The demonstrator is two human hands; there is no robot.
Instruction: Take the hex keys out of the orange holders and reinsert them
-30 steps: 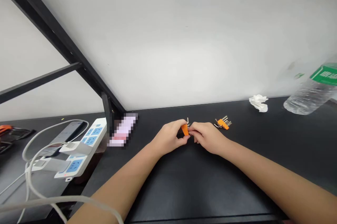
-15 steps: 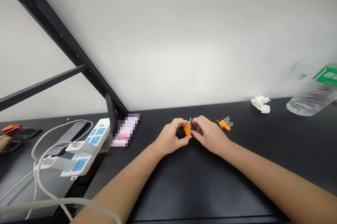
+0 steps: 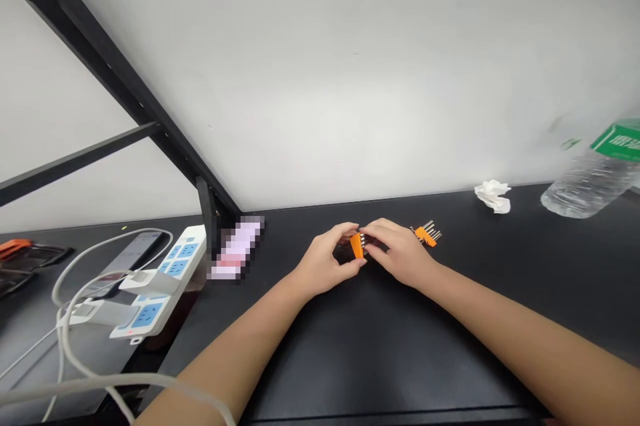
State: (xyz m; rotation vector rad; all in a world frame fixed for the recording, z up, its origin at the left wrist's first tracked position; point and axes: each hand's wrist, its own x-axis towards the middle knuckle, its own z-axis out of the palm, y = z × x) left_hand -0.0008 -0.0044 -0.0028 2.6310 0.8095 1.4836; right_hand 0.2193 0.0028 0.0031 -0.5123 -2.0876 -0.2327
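An orange hex key holder [image 3: 357,246] with several metal hex keys in it is between my hands over the black table. My left hand [image 3: 326,262] is closed on the holder, thumb below and fingers above. My right hand [image 3: 396,250] pinches at the hex keys [image 3: 364,241] on the holder's right side; its fingertips partly cover them. Just right of my right hand, a second orange holder with hex keys [image 3: 426,235] lies on the table.
A white power strip [image 3: 165,286] with plugs and looping cables [image 3: 70,346] stands at left, beside a phone [image 3: 125,263]. A black frame [image 3: 125,93] slants above. Crumpled tissue [image 3: 493,197] and a clear bottle [image 3: 590,179] are at right. Orange-and-black tool [image 3: 20,253] lies far left.
My right fingers have moved down over the hex keys; the key end that stuck up above the holder no longer shows. Another person's hand at the far left has left the view.
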